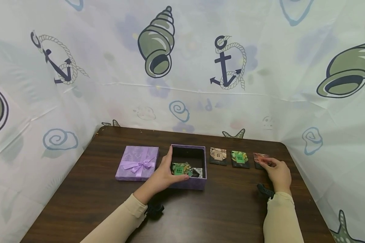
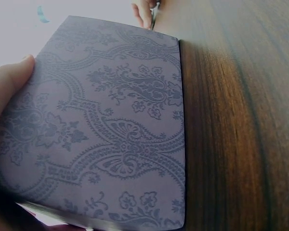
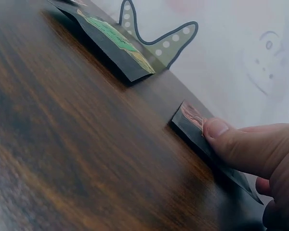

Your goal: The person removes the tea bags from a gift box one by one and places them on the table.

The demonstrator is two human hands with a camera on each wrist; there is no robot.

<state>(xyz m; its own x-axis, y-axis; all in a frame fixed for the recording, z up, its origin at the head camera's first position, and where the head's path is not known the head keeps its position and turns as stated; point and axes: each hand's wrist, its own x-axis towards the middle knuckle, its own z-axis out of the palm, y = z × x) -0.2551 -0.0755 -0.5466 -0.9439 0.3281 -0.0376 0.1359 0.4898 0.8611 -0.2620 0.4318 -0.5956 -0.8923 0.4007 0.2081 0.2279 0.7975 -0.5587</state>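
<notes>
My left hand [image 1: 162, 173] grips the open purple box [image 1: 188, 184] at its front left corner, thumb over the front rim and fingers along the left side. In the left wrist view the box's patterned wall [image 2: 120, 110] fills most of the frame. Inside lie a green-printed packet [image 1: 182, 167] and a grey-white one [image 1: 199, 171]. On the right, my right hand [image 1: 280, 173] pinches a small flat black packet with a reddish picture [image 3: 190, 127], thumb on its face. That packet lies at the right end of a row, beside a green packet [image 1: 240, 158] and a beige packet [image 1: 218, 155].
Left of the box lies its purple lid [image 1: 129, 160] with a ribbon bow. The dark wooden table [image 1: 219, 212] meets a printed cloth [image 1: 194, 67] hung behind and at the sides. Black straps [image 1: 154, 210] circle the wrists.
</notes>
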